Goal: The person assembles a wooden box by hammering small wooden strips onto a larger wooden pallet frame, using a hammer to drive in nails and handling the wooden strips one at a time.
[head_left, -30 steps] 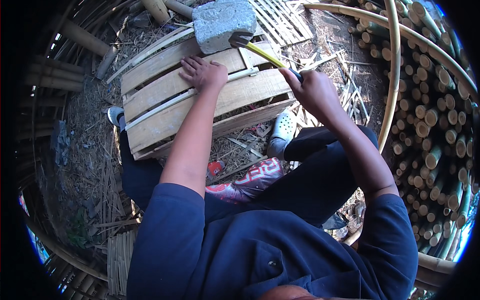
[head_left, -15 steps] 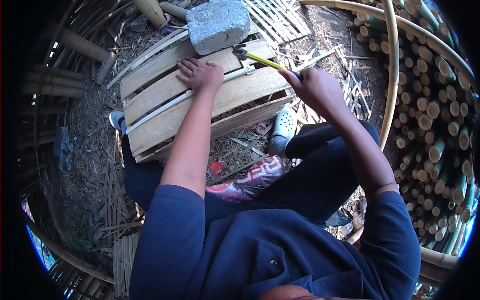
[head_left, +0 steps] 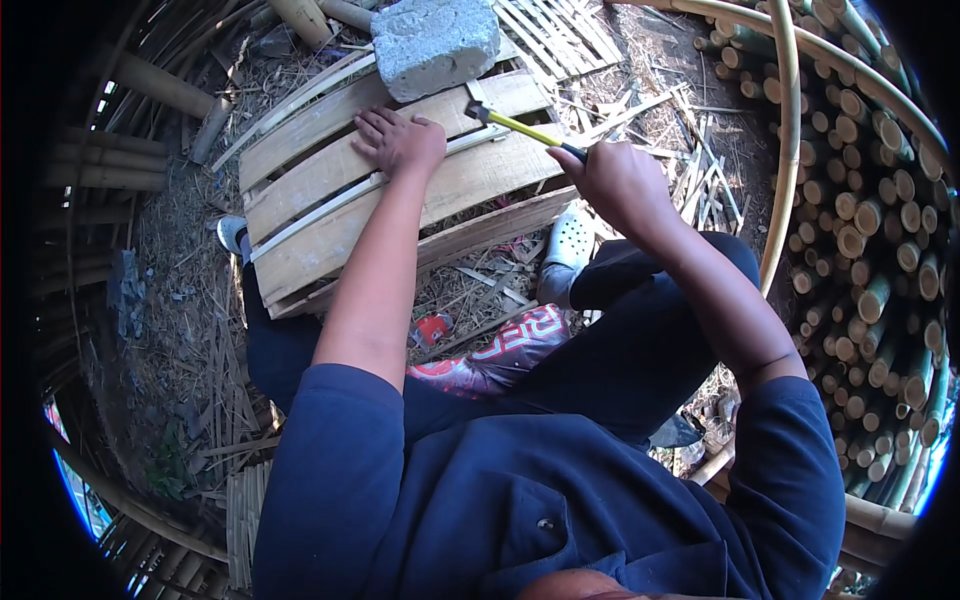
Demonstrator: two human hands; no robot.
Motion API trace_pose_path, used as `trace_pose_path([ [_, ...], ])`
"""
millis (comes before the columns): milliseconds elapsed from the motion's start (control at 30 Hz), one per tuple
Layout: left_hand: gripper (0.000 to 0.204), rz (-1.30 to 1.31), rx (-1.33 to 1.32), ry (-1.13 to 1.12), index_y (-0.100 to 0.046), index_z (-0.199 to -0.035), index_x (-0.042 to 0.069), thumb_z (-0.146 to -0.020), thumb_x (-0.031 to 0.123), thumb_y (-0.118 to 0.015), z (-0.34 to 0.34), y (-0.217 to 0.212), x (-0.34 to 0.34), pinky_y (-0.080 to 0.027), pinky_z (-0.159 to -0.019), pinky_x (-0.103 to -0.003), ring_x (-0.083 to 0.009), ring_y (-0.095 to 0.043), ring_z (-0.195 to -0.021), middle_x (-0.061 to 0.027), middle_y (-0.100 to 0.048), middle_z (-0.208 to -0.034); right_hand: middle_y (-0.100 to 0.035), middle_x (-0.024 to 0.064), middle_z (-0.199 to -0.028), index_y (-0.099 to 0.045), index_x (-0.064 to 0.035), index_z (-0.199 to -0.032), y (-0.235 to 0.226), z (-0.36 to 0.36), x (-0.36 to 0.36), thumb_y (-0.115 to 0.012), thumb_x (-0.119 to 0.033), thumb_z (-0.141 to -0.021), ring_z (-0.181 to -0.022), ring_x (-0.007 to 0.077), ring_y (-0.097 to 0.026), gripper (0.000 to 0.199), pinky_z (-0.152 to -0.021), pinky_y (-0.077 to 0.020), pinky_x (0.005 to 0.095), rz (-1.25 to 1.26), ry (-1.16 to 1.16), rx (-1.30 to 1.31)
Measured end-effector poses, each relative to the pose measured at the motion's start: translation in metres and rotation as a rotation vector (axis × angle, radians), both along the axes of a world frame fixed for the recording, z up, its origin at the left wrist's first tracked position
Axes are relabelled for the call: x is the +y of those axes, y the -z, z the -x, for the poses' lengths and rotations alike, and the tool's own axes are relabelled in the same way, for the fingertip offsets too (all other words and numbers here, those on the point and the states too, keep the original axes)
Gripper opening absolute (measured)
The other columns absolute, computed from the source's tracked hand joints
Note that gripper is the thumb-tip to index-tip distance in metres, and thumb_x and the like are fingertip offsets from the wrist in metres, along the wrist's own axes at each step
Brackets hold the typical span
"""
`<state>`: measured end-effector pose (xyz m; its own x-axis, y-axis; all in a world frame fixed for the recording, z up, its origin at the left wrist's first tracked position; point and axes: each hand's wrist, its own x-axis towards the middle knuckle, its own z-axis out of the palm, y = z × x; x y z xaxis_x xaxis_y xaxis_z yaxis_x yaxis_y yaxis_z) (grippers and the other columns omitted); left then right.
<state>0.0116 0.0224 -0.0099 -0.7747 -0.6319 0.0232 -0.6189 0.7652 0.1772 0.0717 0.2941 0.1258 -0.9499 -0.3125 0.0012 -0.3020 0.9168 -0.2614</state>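
Note:
My left hand [head_left: 400,140] lies flat, palm down, on a panel of pale wooden slats [head_left: 330,200], pressing a thin bamboo strip [head_left: 330,205] that runs across them. My right hand [head_left: 620,185] grips the yellow handle of a hammer [head_left: 515,125]; its metal head hovers just above the slats, below a grey concrete block [head_left: 435,40] that rests on the panel's far end. I sit on the ground with my legs bent under the panel.
A stack of cut bamboo poles [head_left: 870,230] fills the right side, with a long bent bamboo pole [head_left: 785,170] in front of it. Bamboo offcuts and dry straw [head_left: 190,330] litter the ground. A slatted bamboo mat [head_left: 560,35] lies beyond the block.
The hammer head has lifted away from the block and swung toward the slats near my left hand. My left hand stays pressed on the panel.

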Motion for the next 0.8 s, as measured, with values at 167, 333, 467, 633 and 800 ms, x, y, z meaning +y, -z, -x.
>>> trace_pose_path([
  [167,0.079,0.007,-0.067,-0.041,-0.01,-0.161,-0.007,-0.1,0.035,-0.037,-0.001,-0.004,-0.004,-0.003,-0.127,-0.053,-0.0332,-0.003,-0.16,-0.0242,-0.005,-0.171,-0.062,0.019,-0.057,-0.068,0.0002,-0.065,-0.044,-0.004,-0.013,-0.053,-0.063,-0.099,-0.055,0.036,-0.067,0.074,-0.051,-0.0511,0.0462,-0.061,0.046,-0.11],
  [333,0.079,-0.013,-0.035,0.014,-0.01,-0.161,-0.007,-0.1,0.036,-0.036,0.001,-0.006,-0.001,-0.005,-0.127,-0.052,-0.0333,-0.003,-0.16,-0.0238,-0.006,-0.171,-0.061,0.0231,-0.057,-0.066,0.0029,-0.063,-0.009,-0.002,-0.008,-0.056,-0.066,-0.097,-0.057,0.0414,-0.066,0.077,-0.054,-0.0516,0.0493,-0.113,0.042,-0.045],
  [467,0.079,0.006,-0.064,-0.028,-0.011,-0.16,-0.008,-0.099,0.035,-0.037,-0.001,-0.005,-0.004,-0.005,-0.127,-0.052,-0.0337,-0.004,-0.16,-0.0249,-0.007,-0.17,-0.062,0.0194,-0.056,-0.067,0.0009,-0.063,-0.029,0.001,-0.007,-0.055,-0.059,-0.1,-0.056,0.0393,-0.066,0.072,-0.054,-0.0524,0.0478,-0.095,-0.024,-0.048],
  [633,0.079,-0.009,-0.006,0.013,-0.011,-0.16,-0.008,-0.099,0.035,-0.038,0.001,-0.004,-0.001,-0.004,-0.127,-0.052,-0.0344,-0.003,-0.16,-0.0259,-0.006,-0.17,-0.062,0.0193,-0.056,-0.066,0.0015,-0.062,-0.011,0.001,-0.004,-0.055,-0.058,-0.101,-0.052,0.0392,-0.064,0.072,-0.053,-0.0521,0.0479,0.072,-0.008,0.022],
  [800,0.078,0.009,-0.036,-0.031,-0.012,-0.16,-0.008,-0.099,0.034,-0.037,-0.001,-0.003,-0.002,-0.004,-0.127,-0.052,-0.0337,-0.003,-0.16,-0.0255,-0.006,-0.17,-0.062,0.0235,-0.058,-0.067,0.0037,-0.066,-0.028,0.002,0.001,-0.053,-0.067,-0.097,-0.055,0.042,-0.065,0.079,-0.057,-0.053,0.0517,0.004,0.052,-0.075],
])
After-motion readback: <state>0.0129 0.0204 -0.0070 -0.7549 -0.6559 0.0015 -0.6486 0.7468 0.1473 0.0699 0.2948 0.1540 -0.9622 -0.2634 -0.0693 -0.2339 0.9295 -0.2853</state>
